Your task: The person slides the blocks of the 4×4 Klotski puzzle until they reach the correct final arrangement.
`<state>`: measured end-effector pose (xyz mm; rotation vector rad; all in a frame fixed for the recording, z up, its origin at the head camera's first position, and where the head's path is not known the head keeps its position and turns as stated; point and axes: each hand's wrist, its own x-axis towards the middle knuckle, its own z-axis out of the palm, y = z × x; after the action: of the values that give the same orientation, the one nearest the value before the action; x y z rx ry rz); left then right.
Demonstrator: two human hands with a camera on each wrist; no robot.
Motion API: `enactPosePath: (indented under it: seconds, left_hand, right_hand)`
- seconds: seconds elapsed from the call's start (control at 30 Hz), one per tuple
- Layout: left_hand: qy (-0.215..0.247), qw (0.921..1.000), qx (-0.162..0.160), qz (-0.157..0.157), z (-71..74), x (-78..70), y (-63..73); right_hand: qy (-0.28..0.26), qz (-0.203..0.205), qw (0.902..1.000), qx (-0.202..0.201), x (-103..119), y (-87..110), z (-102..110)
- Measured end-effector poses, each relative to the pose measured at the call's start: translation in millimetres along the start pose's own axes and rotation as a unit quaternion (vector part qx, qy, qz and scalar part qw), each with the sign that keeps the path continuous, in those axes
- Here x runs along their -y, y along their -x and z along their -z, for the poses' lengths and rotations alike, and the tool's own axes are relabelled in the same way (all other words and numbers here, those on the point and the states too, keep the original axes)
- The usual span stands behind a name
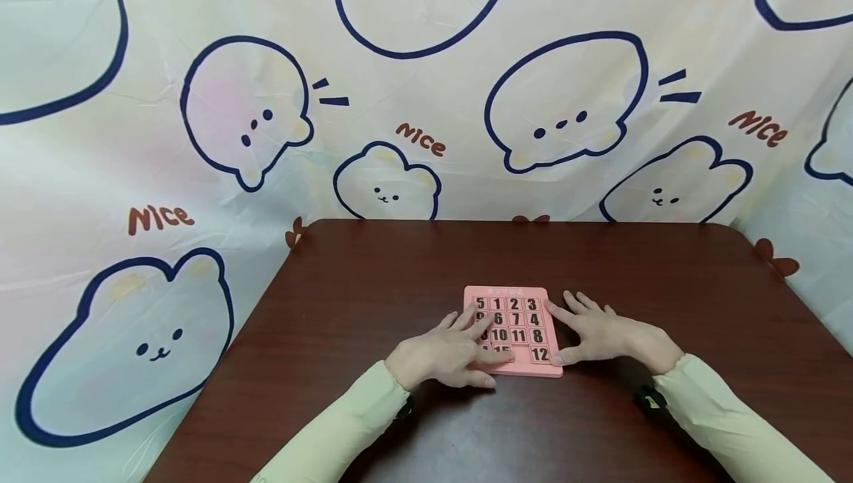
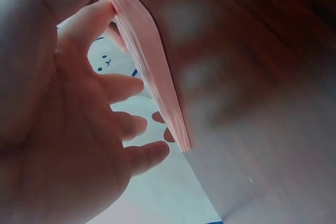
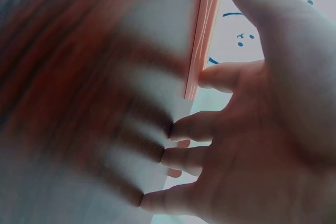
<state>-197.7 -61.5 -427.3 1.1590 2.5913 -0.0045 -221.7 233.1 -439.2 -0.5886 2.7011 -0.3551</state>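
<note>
A pink number slide puzzle [image 1: 523,327] lies flat on the table, its black-numbered tiles facing up. My left hand [image 1: 445,355] reaches over its left side with fingers spread, covering several left-hand tiles. One fingertip rests by the bottom row, near the gap left of the 12 tile [image 1: 540,354]. At the right edge, my right hand [image 1: 600,335] touches the frame with thumb and index finger, the other fingers spread over the table. In the left wrist view the puzzle's side [image 2: 152,51] shows beyond the fingers; in the right wrist view the index fingertip meets its edge [image 3: 203,30].
The dark brown wooden table [image 1: 373,268] extends around the puzzle on all sides. Behind it hangs a pale cloth [image 1: 460,90] printed with blue-outlined bears and the word "Nice". A black band [image 1: 649,398] shows below the right wrist.
</note>
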Motion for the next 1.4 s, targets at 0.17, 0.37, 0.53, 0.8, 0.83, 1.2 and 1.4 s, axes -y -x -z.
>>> enactPosePath:
  seconds: [0.17,0.37,0.53,0.8,0.83,1.2,1.4]
  left_hand:
    - [0.004,1.0,0.001,-0.006,-2.0,5.3,2.5]
    - [-0.001,0.9998,-0.003,-0.019,-1.1,3.6,-2.1]
    - [-0.002,0.9997,0.002,-0.025,-0.2,-4.0,-10.7]
    - [-0.031,0.9993,-0.003,-0.019,3.1,-19.0,-20.4]
    - [-0.035,0.9992,-0.005,-0.017,3.1,-19.7,-20.8]
    - [-0.004,0.9996,-0.027,0.007,5.8,-12.6,-0.7]
    - [0.01,0.9984,-0.027,0.048,5.2,4.1,21.0]
  right_hand:
    - [-0.006,0.006,1.0,0.001,1,-1.2,0]
    - [-0.003,0.003,1.0,0.0,0,-1.0,0]
    - [0.004,-0.001,1.0,0.003,0,-1.4,0]
    - [0.005,0.006,1.0,-0.002,-3,-1.2,-2]
    - [0.005,0.006,1.0,-0.003,-2,-0.8,-2]
    - [0.001,0.0,1.0,-0.002,-1,-1.2,-2]
    - [0.006,-0.006,1.0,-0.003,-1,-1.1,-1]
